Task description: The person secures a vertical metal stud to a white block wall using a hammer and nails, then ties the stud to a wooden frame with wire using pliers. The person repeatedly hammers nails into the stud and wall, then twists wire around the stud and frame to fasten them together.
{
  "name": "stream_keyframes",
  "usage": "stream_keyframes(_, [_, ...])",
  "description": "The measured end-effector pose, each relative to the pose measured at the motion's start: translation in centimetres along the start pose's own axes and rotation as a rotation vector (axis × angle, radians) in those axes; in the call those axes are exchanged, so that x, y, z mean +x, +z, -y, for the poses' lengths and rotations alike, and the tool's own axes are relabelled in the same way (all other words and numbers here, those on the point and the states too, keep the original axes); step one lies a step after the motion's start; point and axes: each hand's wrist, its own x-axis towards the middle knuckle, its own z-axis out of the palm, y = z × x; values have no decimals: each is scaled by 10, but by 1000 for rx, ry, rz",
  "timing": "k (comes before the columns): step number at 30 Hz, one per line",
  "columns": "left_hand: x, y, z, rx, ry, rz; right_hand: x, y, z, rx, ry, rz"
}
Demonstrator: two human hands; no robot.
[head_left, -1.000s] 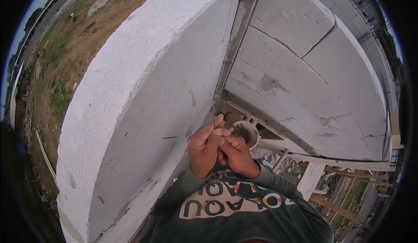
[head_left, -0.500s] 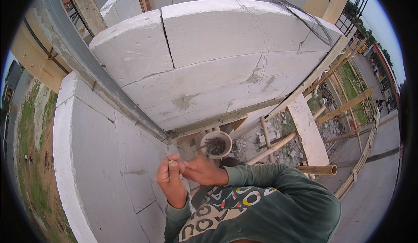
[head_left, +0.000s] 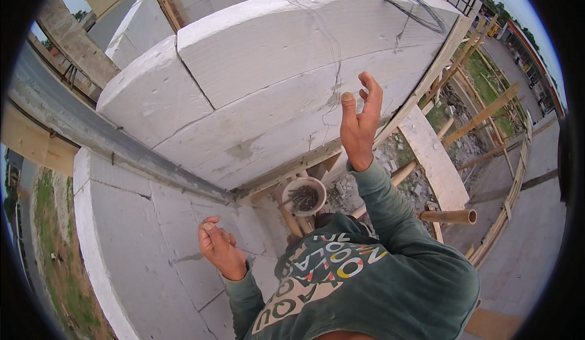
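Rows of large capital letters [head_left: 329,261] are printed across the dark green sweatshirt [head_left: 402,279], some pale, some filled with red, yellow and white, and one row is set dark on a beige band; the lettering is bent by folds and partly lost where the fabric turns away.

The picture's corners are blacked out by the fisheye rim. The lower part of the bucket [head_left: 323,201] is hidden, and the dark pieces heaped inside it are hard to make out. The fingertips of the left hand [head_left: 220,248] are turned inward and partly covered by the thumb; a faint thin line can be seen beside its wrist, but what it belongs to cannot be told.

The left hand is loosely curled, thumb laid against the fingers, in front of the left block wall [head_left: 131,218] — whether anything fine is pinched there cannot be told. The right hand [head_left: 361,120] is raised and unclenched, thumb and bent fingers held apart, before the facing block wall [head_left: 262,53]. Thin wires [head_left: 336,75] are draped down that wall's face, just left of the right hand's fingers in the view; whether they are touched cannot be told. Above, a dark wire bundle [head_left: 420,4] is laid along the wall's top — well apart from the left hand.
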Motion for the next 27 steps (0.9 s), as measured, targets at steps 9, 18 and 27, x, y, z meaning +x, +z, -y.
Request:
stream_keyframes(9, [-1, 8, 34, -99, -129, 130, -54, 45, 27, 1073, 689, 677])
stream_keyframes(18, [25, 6, 3, 183, -23, 295, -208, 32, 71, 805, 561, 1166])
stream_keyframes(27, [25, -49, -14, 261, 96, 123, -270, 41, 11, 573, 123, 1518])
